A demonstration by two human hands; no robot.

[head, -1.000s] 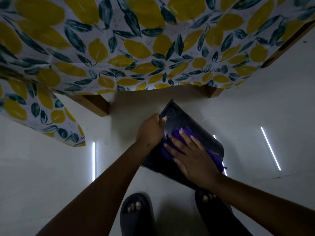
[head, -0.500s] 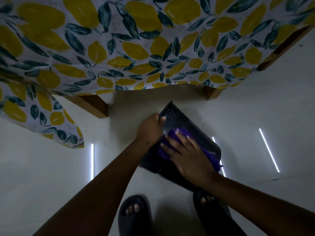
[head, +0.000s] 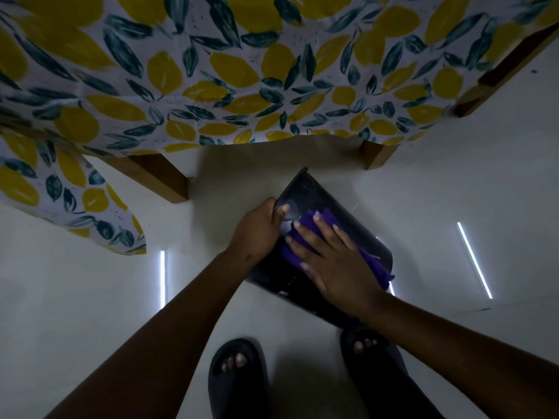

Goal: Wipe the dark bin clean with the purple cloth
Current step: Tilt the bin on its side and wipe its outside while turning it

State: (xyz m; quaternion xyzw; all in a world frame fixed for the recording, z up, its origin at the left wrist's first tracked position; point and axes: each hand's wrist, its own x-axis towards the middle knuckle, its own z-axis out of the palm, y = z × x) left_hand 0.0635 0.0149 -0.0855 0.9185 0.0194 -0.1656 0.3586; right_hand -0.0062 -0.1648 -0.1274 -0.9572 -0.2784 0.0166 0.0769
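The dark bin (head: 329, 201) lies tilted on its side on the white floor, just in front of my feet. My left hand (head: 257, 231) grips its rim at the left edge, thumb over the lip. The purple cloth (head: 308, 225) lies on the bin's upper side wall. My right hand (head: 335, 261) presses flat on the cloth with fingers spread, covering most of it. A purple end of the cloth sticks out past my wrist toward the bin's right end.
A table with wooden legs (head: 157, 179) and a lemon-and-leaf patterned tablecloth (head: 211, 71) overhangs just beyond the bin. My two feet in dark slides (head: 236, 376) stand below. Bright light strips (head: 473, 258) reflect on the glossy white floor.
My right hand has slid the cloth slightly up and left along the bin wall, toward my left hand. The left hand keeps its grip on the rim.
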